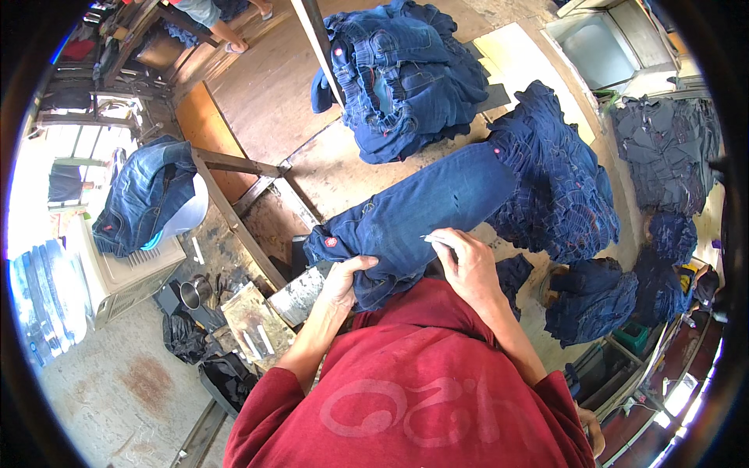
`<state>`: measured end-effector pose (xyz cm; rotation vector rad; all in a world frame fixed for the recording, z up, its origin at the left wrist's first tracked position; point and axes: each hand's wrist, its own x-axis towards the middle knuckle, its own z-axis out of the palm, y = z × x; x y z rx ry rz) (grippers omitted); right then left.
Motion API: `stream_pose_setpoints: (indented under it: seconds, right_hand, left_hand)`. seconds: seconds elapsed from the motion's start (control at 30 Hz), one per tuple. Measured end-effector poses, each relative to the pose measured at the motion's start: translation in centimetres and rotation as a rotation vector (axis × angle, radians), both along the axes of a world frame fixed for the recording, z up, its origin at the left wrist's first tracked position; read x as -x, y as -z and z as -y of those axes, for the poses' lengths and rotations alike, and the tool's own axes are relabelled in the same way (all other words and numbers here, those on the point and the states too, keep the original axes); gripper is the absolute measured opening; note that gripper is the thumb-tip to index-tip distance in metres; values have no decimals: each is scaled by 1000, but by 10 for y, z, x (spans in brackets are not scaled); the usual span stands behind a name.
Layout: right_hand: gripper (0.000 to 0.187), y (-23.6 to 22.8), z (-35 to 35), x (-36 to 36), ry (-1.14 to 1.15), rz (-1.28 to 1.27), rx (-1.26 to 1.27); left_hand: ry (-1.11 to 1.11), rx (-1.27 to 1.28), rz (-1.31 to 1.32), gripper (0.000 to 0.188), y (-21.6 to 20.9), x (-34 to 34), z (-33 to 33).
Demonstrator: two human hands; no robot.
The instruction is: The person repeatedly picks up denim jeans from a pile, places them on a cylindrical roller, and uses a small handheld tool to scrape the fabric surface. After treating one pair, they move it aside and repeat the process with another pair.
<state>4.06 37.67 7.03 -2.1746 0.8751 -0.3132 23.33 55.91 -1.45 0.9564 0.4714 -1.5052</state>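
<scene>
A pair of dark blue jeans (421, 195) with a small red label near its left end stretches in front of me, slanting from lower left to upper right. My left hand (343, 282) grips the near left edge of the denim, thumb on top and fingers mostly hidden. Above the middle of the jeans, my right hand (470, 267) pinches a small thin white stick (431, 237), its tip close to the cloth. Whether the tip touches the fabric I cannot tell. Just past the right end lies a heap of jeans (546, 175) with gathered waistbands.
A tall pile of jeans (402, 74) stands ahead by a pale post. To the left, a bench carries a metal cup (195, 292) and a stained board (257, 324) with white sticks. Jeans (148, 195) drape over a beige machine. Dark garments (663, 148) lie far right. Someone's leg (226, 35) shows far off.
</scene>
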Motion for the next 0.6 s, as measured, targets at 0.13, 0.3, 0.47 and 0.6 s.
stream_pose_setpoints:
  seconds: [0.13, 0.3, 0.47, 0.6]
  right_hand:
    - [10, 0, -1, 0, 2, -23, -20]
    - [10, -2, 0, -1, -4, -33, -8]
    - [8, -4, 0, -12, -37, -16, 93]
    - [6, -4, -11, -33, -66, 4, 189]
  left_hand:
    - [19, -10, 54, 47, 0, -1, -1]
    - [12, 3, -15, 36, -2, -2, -3]
    - [53, -36, 6, 26, -2, -5, -1]
    - [136, -101, 126, 26, -4, -12, 2]
